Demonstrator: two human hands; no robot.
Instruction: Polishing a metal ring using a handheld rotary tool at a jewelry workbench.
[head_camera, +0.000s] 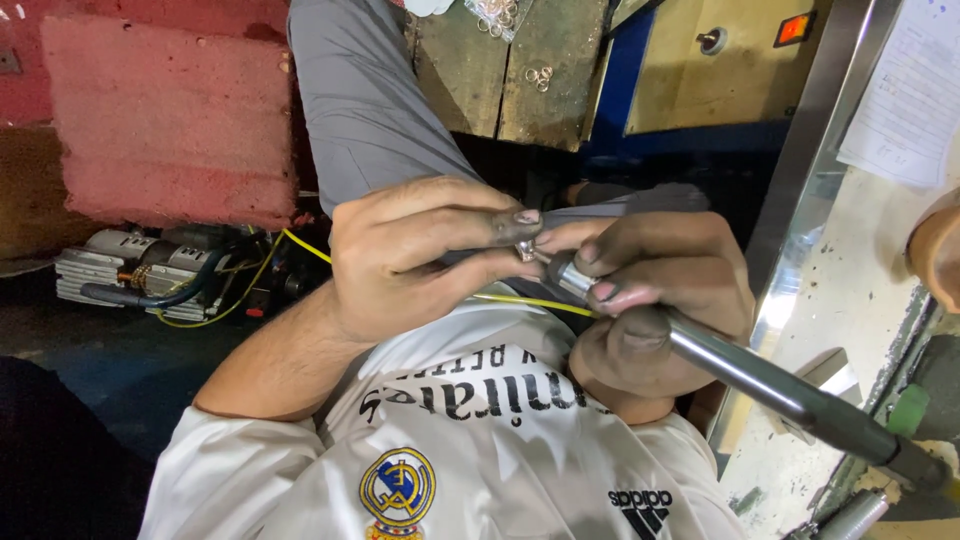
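Left hand (420, 255) pinches a small metal ring (527, 250) at its fingertips. Right hand (650, 290) grips the rotary handpiece (770, 385), tip touching the ring just beside the left thumb. Best braced: hands together, light pressure, fingertips off the tip.

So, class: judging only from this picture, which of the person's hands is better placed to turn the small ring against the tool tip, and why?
Probably the left hand: its fingertips pinch the small ring, while the right hand is wrapped around the metal handpiece.
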